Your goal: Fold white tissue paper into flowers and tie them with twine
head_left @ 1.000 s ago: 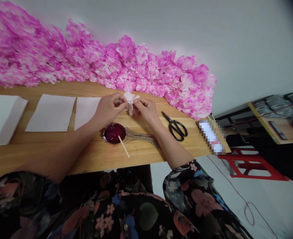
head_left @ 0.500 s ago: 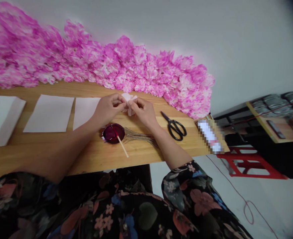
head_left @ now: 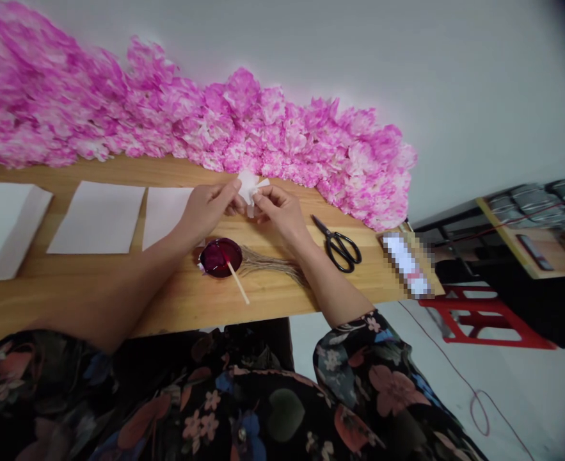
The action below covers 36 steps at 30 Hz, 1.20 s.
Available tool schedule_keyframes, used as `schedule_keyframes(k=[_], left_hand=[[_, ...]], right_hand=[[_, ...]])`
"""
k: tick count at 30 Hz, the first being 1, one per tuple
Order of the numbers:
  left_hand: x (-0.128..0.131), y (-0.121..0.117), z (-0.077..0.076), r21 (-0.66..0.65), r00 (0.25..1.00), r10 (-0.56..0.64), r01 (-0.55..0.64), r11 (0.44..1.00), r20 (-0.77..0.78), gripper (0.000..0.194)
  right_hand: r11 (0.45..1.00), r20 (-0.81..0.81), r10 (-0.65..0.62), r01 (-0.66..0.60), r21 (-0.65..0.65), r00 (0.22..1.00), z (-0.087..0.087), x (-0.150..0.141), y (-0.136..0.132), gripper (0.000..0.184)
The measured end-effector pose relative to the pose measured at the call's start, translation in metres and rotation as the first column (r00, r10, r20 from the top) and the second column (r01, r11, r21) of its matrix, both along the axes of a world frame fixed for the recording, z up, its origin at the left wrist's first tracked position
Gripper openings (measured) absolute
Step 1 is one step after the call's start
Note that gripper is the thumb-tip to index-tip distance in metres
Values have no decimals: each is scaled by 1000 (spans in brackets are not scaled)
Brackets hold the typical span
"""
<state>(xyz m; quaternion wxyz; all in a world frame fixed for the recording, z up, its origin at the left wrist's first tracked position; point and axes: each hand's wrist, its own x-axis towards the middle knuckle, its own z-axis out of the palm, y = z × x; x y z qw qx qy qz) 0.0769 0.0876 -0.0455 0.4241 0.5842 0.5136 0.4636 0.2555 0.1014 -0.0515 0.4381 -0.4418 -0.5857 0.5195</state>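
Observation:
My left hand (head_left: 209, 208) and my right hand (head_left: 279, 210) meet over the wooden table (head_left: 119, 301), both pinching a small folded white paper piece (head_left: 248, 186) held just above the tabletop. The paper fans out a little at its top between my fingertips. Right below my hands sits a small dish of dark red dye (head_left: 220, 257) with a wooden stick (head_left: 238, 282) resting in it. A bundle of brown twine (head_left: 272, 264) lies beside the dish, under my right forearm.
A long heap of pink-and-white paper flowers (head_left: 176, 121) lines the wall at the table's back. White paper sheets (head_left: 98, 218) lie to the left. Black scissors (head_left: 340, 244) and a blurred-out object (head_left: 405, 264) lie to the right. A red stool (head_left: 484, 317) stands beyond the table's end.
Both hands have stayed together on the paper piece, working it with small finger movements; the paper now sits slightly higher and more spread. Nothing else on the table has moved.

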Motion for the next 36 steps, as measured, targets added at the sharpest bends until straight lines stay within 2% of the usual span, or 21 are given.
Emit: schedule_keyframes(k=[2,7,14,16,18,24,31,36], left_hand=[[1,-1,0,2,999,-13,13,1000,-33,44],[1,0,0,-2,1000,-26,26,1000,-11,23],[0,2,-2,-52,997,4,0,999,72,19],[0,2,-2,-54,997,3,1,999,76,19],[1,2,-1,-54,997,-2,6,999,75,20],[1,0,0,-29,998,-35,36,999,56,21],[-2,5,-4,-36,999,37,-36,999,35,20],[0,3,-1,-16,1000,0,0,1000,-9,19]], right_hand=[[999,15,20,-20,26,1000,0,-1,-1,47],[999,15,32,-32,22,999,0,0,0,44],[974,-170,-45,6,-227,984,-3,7,8,48],[966,-190,-52,1,-260,980,-3,7,8,48],[971,-168,-49,7,-237,985,-2,5,6,50],[1000,-59,-17,15,-26,998,-5,0,5,56],[998,-94,-46,42,-45,994,-6,5,8,48],[997,-125,-47,39,-63,991,-3,3,5,50]])
